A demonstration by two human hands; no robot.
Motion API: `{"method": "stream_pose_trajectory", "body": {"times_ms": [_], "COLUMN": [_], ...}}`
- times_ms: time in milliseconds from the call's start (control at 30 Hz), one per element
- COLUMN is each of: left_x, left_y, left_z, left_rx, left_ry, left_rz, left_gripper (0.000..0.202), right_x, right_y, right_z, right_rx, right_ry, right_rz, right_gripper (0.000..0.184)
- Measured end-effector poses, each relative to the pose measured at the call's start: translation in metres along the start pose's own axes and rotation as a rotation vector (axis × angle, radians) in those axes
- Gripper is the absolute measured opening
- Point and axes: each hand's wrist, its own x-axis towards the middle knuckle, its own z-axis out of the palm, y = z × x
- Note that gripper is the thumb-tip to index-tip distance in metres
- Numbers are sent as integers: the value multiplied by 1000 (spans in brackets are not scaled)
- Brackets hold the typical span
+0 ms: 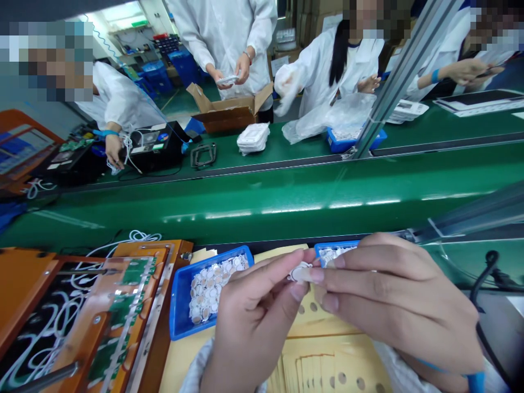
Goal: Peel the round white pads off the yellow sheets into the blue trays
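My left hand (254, 316) and my right hand (393, 300) meet at the lower middle of the head view. Together their fingertips pinch a small white round disc (301, 271). Just left of my hands a blue tray (180, 297) holds several similar small round discs. A second blue tray (333, 248) with white parts shows just behind my right fingers, mostly hidden. Under my hands lie yellow backing sheets (327, 360) with round holes punched in them.
An orange fixture (102, 311) with green circuit boards and white cables fills the lower left. A green conveyor belt (262, 202) runs across the middle. Beyond it, people in white coats work near a cardboard box (229, 112), a stack of white parts (254, 137) and a black device (153, 144).
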Motion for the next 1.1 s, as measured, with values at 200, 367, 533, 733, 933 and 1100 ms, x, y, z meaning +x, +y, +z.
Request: {"method": "stream_pose_trajectory", "body": {"times_ms": [200, 367, 533, 733, 933, 1100], "left_x": [1, 1, 1, 1, 0, 1], "left_y": [1, 1, 0, 0, 0, 0], "left_z": [1, 2, 1, 1, 0, 0], "left_rx": [-4, -18, -10, 6, 19, 17], "left_ry": [-4, -7, -9, -12, -21, -19], "left_rz": [-2, -11, -3, 7, 9, 15], "left_gripper": [43, 44, 43, 44, 45, 43], "right_x": [0, 1, 0, -1, 1, 1], "right_y": [-4, -7, -6, -5, -7, -5], "right_z": [-1, -5, -5, 1, -4, -5], "right_rx": [-6, 23, 21, -10, 4, -4], "right_ry": [-20, -45, -65, 82, -22, -37], "right_rz": [21, 79, 68, -21, 24, 21], "right_gripper": [23, 18, 16, 26, 19, 19]}}
